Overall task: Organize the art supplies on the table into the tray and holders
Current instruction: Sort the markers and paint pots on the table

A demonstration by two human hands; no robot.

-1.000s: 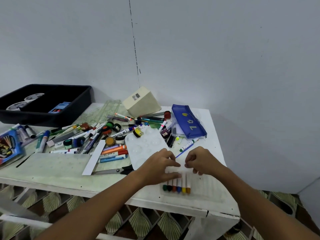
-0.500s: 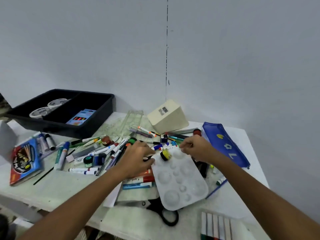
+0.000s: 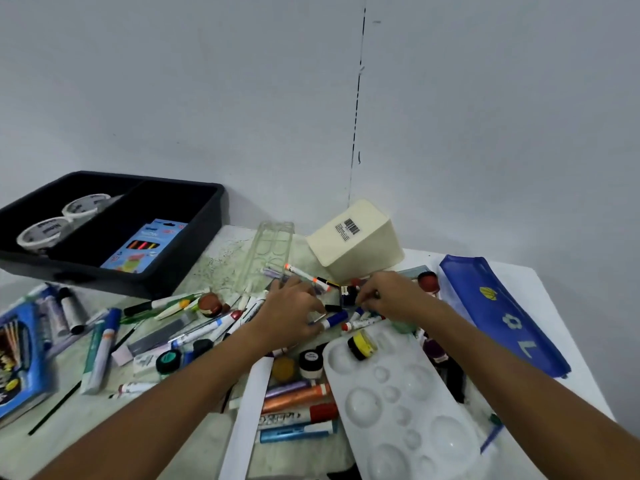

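Loose markers, paint tubes and small paint jars lie heaped across the white table [image 3: 554, 341]. My left hand [image 3: 294, 315] rests curled on the heap, its fingers closed around a blue-capped marker [image 3: 335, 319]. Close to its right, my right hand [image 3: 393, 296] has its fingertips pinched together beside a dark blue jar [image 3: 348, 295]; what it holds is hidden. A black two-part tray [image 3: 207, 233] at the back left contains two tape rolls [image 3: 45, 232] and a coloured-pencil box [image 3: 145, 245]. A cream holder [image 3: 356, 237] lies on its side behind my hands.
A white paint palette [image 3: 398, 403] with a yellow-lidded jar [image 3: 362, 344] on it lies at the front right. A blue pencil case [image 3: 498, 310] sits at the right edge. A clear plastic holder [image 3: 270, 251] lies by the tray. A blue booklet [image 3: 17, 355] is far left.
Both hands left the marker pack at the table's front edge and reached back into the heap. They have drawn close together there, and the view has shifted left and closer.
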